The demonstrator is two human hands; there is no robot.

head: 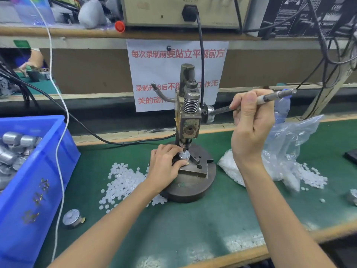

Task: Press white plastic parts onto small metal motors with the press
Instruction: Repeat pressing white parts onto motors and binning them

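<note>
Work is being carried out at a small hand press (pixel 190 117), which is standing on a round metal base (pixel 193 192) on the green tabletop (pixel 202 235). A small metal motor (pixel 184 156) is being held upright on the fixture block (pixel 195 168) on top of the base, directly under the ram, whose tip is sitting right at the motor's top. The motor is being pinched by the left hand (pixel 166 164), with the thumb laid along its front and the other fingers curled round its back. Whether a white part is seated on the motor cannot be told. The press lever (pixel 270 97), which is sticking out to the right and slightly upward, is being gripped by the right hand (pixel 251 120), with the fingers wrapped round its pale sleeve.

Loose white plastic parts (pixel 121 182) are being kept in a scattered heap on the tabletop just left of the base, partly hidden by the left forearm. More of them are being held in a clear plastic bag (pixel 289 147) lying to the right of the base, and some are lying spilled beside it. A stock of metal motors (pixel 15 146) is being held in a blue bin (pixel 38 171) at the left edge. One further motor (pixel 72 218) is lying loose on the tabletop in front of the bin. The bin's near corner is being crossed by a hanging white cable (pixel 59 132). A paper sign (pixel 173 74) with red characters is being displayed on the wall behind the press.
</note>
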